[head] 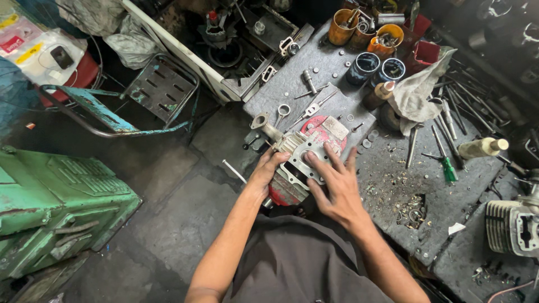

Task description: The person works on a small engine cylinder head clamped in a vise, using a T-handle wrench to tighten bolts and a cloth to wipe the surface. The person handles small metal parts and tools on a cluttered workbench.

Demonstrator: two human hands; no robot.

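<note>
Our left hand (268, 171) clasps the finned engine cylinder (297, 157) from its left; our right hand (331, 182) lies flat on its gasket face, fingers spread.

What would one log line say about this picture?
left hand: gripping cylinder side | right hand: fingers flat on cylinder top | cylinder: in red vise | bench: screwdriver, cups, rag

Below me I see a dark, stained concrete floor (185, 207), with a green metal machine housing (56, 202) at the left. A worn teal metal chair (151, 92) stands beside the grimy grey table (449, 224), under dim, even light.
</note>
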